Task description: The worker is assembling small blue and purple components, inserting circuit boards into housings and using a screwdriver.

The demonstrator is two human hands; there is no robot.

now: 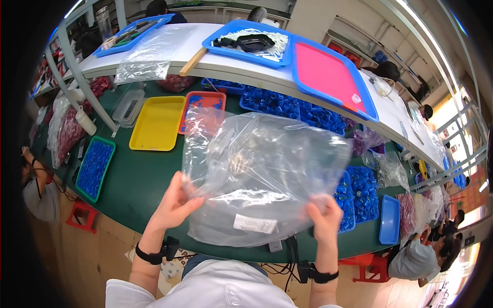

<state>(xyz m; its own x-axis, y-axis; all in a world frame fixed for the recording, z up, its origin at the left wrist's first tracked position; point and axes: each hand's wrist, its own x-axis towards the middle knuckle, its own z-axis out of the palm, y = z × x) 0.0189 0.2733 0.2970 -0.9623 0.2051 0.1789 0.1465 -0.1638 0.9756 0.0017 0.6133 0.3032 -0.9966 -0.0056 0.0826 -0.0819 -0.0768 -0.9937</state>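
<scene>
clear plastic bag (262, 169) | stretched between hands (above green table (138, 179)) | left hand (177, 203), right hand (324, 218) both pinching its edges

The bag (262, 169) is clear, colourless plastic with a white label near its lower edge. The table (149, 179) surface is dark green. The yellow tray (156, 123) is plain yellow; the tray (203, 105) beside it is orange-red and holds blue parts. The green-rimmed tray (95, 167) holds blue parts. On the white shelf (226, 66), one blue tray (331, 77) has a pink base. Both wrist straps are black.
</scene>
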